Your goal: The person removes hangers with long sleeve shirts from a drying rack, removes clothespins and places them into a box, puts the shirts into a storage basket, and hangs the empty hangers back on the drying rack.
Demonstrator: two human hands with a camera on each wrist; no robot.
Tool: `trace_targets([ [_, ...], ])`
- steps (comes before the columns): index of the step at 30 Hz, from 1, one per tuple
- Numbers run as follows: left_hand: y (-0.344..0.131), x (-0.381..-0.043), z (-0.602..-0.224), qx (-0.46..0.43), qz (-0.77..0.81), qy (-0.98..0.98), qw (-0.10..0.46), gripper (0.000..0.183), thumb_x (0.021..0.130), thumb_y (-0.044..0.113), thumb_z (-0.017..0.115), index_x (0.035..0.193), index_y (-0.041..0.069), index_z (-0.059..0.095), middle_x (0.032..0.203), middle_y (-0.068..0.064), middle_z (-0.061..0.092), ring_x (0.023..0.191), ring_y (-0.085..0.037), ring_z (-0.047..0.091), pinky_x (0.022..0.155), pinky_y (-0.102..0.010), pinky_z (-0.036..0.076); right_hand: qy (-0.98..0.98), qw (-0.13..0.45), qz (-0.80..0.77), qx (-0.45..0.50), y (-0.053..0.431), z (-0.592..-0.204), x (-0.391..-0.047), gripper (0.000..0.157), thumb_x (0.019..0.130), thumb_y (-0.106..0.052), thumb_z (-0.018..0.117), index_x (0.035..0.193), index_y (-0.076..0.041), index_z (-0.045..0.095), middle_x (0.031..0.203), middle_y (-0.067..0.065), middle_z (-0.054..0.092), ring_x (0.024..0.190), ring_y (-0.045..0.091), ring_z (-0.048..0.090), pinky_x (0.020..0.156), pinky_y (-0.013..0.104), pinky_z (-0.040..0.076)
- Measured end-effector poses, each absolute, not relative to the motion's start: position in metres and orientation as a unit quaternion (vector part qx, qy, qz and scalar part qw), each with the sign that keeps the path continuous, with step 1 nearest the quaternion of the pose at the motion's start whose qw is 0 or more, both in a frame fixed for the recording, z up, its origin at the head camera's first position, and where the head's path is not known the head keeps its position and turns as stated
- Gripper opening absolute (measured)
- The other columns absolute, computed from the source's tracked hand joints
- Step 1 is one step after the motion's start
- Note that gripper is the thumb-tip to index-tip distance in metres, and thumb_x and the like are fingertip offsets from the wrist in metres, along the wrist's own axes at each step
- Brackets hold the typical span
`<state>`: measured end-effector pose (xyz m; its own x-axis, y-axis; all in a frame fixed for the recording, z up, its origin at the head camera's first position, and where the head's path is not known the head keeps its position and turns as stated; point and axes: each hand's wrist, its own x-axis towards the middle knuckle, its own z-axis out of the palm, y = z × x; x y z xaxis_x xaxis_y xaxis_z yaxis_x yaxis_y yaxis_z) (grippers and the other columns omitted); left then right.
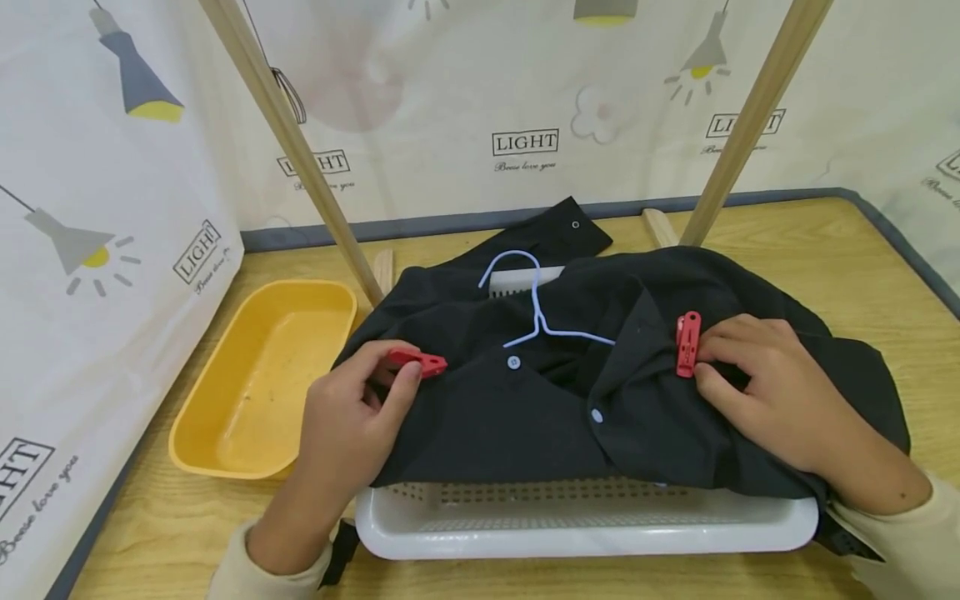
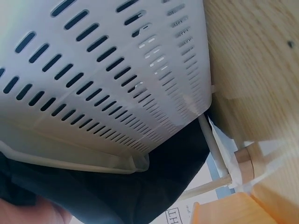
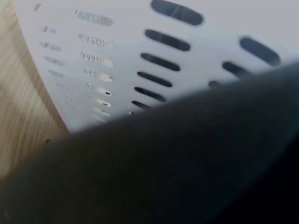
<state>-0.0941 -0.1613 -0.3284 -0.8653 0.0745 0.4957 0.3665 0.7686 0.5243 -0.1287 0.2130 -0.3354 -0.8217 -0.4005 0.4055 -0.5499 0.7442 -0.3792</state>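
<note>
A black shirt (image 1: pixel 480 425) with pale buttons lies draped over a white slotted basket (image 1: pixel 585 533). A light-blue hanger (image 1: pixel 537 312) sits in its neck opening, hook upward. At the left shoulder my left hand (image 1: pixel 356 408) pinches a red clothespin (image 1: pixel 423 364) between thumb and fingers, over the cloth. My right hand (image 1: pixel 772 392) has its thumb and fingertips at the edge of another red clothespin (image 1: pixel 687 344) on the right shoulder, pinching it. In the left wrist view part of the left hand (image 2: pixel 32 212) shows beside the shirt; dark cloth covers much of the right wrist view.
A yellow tub (image 1: pixel 262 383) stands to the left of the basket. Two wooden poles (image 1: pixel 300 150) rise behind the shirt from feet on the wood-grain table (image 1: pixel 810 242). A printed cloth backdrop (image 1: pixel 465 83) closes the back and left side.
</note>
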Motion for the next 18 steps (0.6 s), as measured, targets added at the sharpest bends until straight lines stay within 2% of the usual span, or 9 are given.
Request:
trace_targets([
  [10, -0.1615, -0.0949, -0.3267, -0.109, -0.358, -0.902, 0.213, 0.025, 0.085, 0.031, 0.064, 0.107, 0.019, 0.061, 0.082, 0.009, 0.066, 0.067, -0.001, 0.055, 0.051, -0.015, 0.042, -0.921, 0.152, 0.249, 0.259, 0.2133, -0.3346, -0.1294, 0.007, 0.077, -0.010, 0.061, 0.075, -0.014, 0.066, 0.085, 0.000, 0.063, 0.089, 0.007, 0.047, 0.082, 0.037, 0.029],
  [18, -0.1623, -0.0955, -0.3262, -0.110, -0.355, -0.903, 0.217, 0.027, 0.085, 0.032, 0.063, 0.109, 0.019, 0.060, 0.085, 0.010, 0.066, 0.069, -0.001, 0.056, 0.052, -0.015, 0.042, -0.921, 0.151, 0.249, 0.257, 0.2130, -0.3342, -0.1295, 0.008, 0.076, -0.009, 0.061, 0.076, -0.015, 0.066, 0.085, -0.001, 0.064, 0.089, 0.007, 0.048, 0.082, 0.037, 0.029],
])
